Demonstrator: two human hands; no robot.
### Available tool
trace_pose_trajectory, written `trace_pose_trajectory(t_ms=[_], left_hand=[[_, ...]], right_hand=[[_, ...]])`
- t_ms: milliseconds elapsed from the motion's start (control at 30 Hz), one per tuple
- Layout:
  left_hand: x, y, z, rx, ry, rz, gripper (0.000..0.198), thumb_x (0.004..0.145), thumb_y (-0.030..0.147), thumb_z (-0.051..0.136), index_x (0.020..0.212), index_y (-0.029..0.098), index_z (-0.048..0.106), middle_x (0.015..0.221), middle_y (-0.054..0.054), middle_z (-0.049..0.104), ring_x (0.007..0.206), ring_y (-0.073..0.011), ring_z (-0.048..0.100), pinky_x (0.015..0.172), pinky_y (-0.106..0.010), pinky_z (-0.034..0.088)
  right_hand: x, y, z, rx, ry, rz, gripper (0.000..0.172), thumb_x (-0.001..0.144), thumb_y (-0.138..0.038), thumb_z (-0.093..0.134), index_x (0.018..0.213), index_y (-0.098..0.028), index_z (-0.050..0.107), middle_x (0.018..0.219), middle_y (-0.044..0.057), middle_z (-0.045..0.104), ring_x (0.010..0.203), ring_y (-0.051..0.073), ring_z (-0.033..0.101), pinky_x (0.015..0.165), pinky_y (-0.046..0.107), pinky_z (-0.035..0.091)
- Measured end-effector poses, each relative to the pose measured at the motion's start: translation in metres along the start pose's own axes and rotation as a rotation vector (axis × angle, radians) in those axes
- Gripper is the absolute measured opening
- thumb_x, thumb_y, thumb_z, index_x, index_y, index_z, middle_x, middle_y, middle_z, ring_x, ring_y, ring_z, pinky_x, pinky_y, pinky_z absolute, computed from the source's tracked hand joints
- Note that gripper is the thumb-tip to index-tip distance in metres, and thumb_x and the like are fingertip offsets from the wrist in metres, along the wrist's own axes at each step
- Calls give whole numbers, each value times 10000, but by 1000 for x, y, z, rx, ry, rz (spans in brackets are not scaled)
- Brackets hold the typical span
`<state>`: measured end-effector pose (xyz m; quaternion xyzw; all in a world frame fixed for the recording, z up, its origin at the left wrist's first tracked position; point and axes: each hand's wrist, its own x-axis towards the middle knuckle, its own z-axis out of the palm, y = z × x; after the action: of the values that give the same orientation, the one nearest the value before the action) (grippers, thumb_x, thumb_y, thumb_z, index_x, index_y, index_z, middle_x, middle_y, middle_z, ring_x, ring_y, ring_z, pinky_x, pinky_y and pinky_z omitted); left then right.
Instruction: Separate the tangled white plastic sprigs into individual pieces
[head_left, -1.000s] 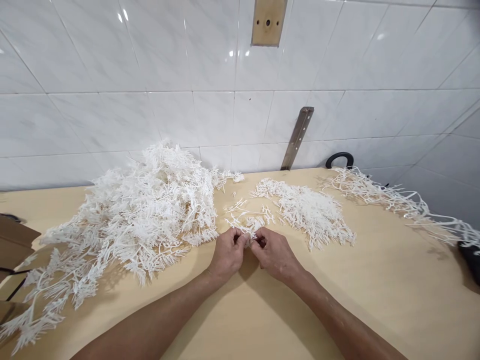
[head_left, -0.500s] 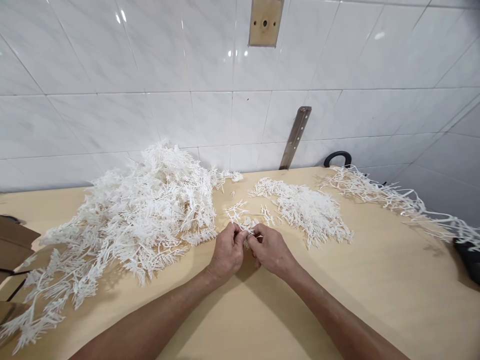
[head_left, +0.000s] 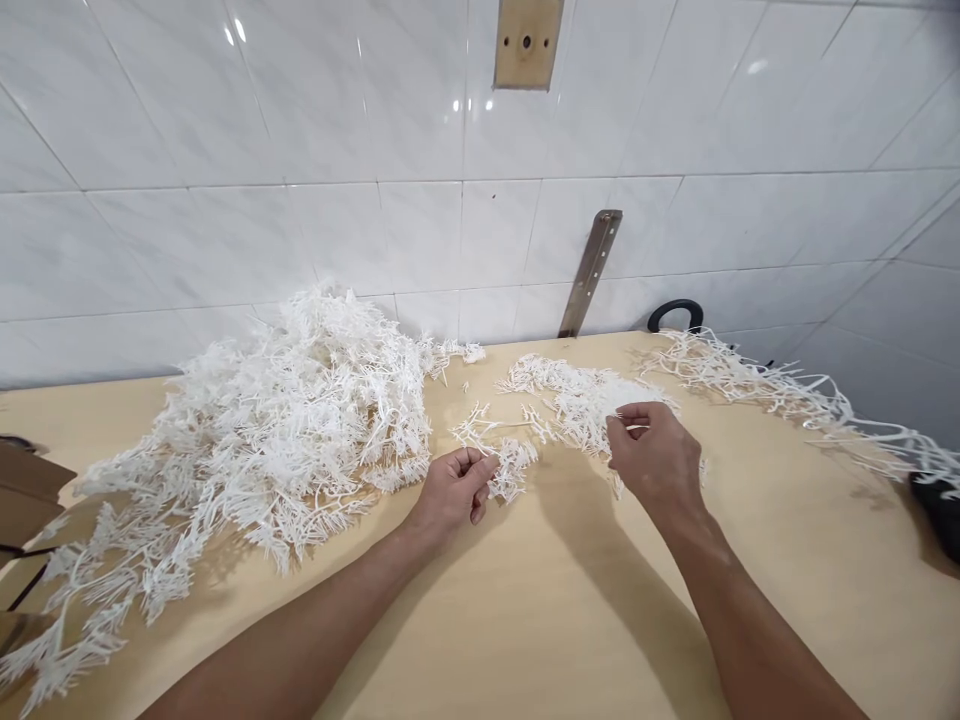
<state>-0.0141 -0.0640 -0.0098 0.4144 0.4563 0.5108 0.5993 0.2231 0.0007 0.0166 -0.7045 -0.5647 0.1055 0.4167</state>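
My left hand (head_left: 454, 492) is closed in a pinch on a white artificial-plant sprig (head_left: 514, 466), whose fine-tipped twigs fan out to the right of my fingertips. Just beyond it lies a thin, branching white stem (head_left: 487, 427) on the table. Over the smaller pile of white sprigs (head_left: 577, 395) hovers my right hand (head_left: 658, 455), thumb and fingertips pressed together. Whatever they may hold is too small to make out against the white twigs. Left of my left hand spreads a big heap of white branched foliage (head_left: 300, 410).
Bare white stems (head_left: 757, 380) lie along the table's right side, near a black curved handle (head_left: 675, 312) and a black object (head_left: 937, 515). Cardboard (head_left: 30, 490) sits at the left edge. A metal bracket (head_left: 591, 273) is on the tiled wall behind the wooden table (head_left: 525, 620).
My hands were together at the middle. My right hand has moved right, over the smaller pile, while my left stays nearly in place with the sprig, now more visible.
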Motion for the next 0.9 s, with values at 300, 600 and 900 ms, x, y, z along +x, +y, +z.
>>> trace_pose_trajectory(t_ms=[300,600,900], left_hand=[[1,3,0,-47,53,-26,418,695,510,765,654,175,518,453,79,445,348,-40,352,347,-180,266],[1,7,0,-68,75,-52,393,684,504,773,696,165,575,463,75,453,371,-44,350,337,-171,272],[1,3,3,-12,119,-23,395,692,500,761,660,174,541,457,73,453,359,-55,356,322,-182,279]], right_hand=[[-51,-35,11,297,-188,-546,165,908,-285,524,960,-198,653,841,59,688,654,164,629,580,288,545],[-87,-45,40,226,-310,-782,130,961,-206,511,1009,-195,631,993,75,670,684,135,612,648,272,505],[-93,-48,43,111,-223,-800,172,979,-195,455,858,-190,577,797,42,635,603,131,550,604,261,431]])
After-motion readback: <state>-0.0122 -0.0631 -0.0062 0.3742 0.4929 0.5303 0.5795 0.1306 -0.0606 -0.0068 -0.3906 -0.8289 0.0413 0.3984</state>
